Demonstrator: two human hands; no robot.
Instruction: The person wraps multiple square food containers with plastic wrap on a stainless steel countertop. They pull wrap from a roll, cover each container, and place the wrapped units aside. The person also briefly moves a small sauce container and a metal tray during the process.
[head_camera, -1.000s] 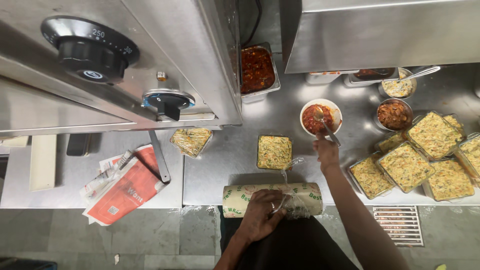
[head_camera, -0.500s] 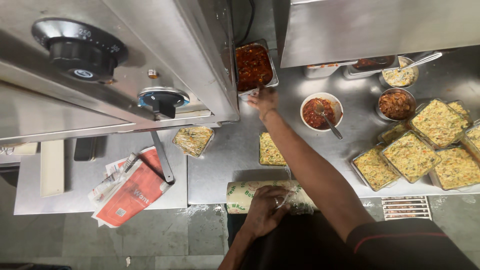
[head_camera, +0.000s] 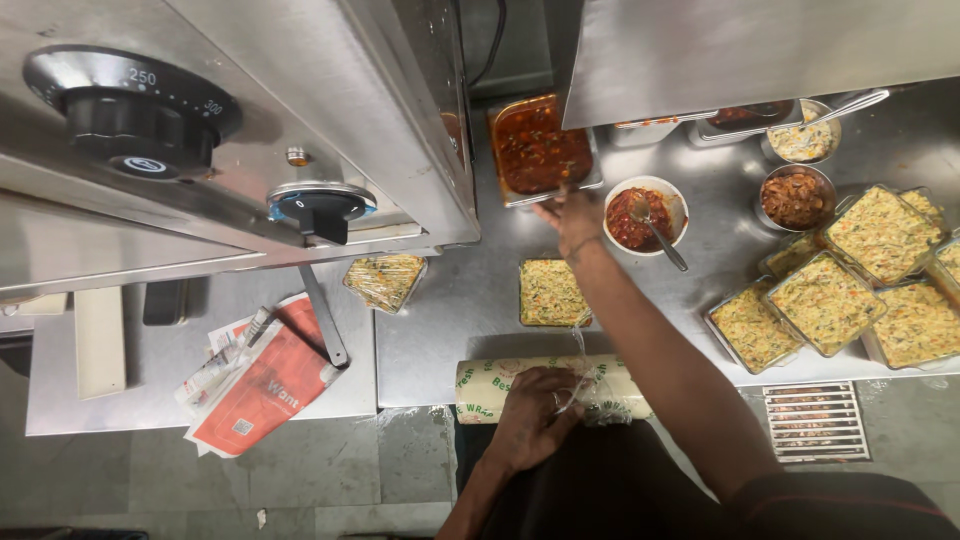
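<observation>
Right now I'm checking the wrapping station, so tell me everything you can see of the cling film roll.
The cling film roll is a pale cylinder with green print, lying on its side along the near edge of the steel counter. Clear film is pulled up from it toward the rice-filled tray just behind. The left hand rests on its middle, fingers in the loose film. Its right end looks crinkled with film.

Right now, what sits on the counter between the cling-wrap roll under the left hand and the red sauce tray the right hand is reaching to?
In the head view, one open container of rice lies between the roll and the sauce tray.
</observation>
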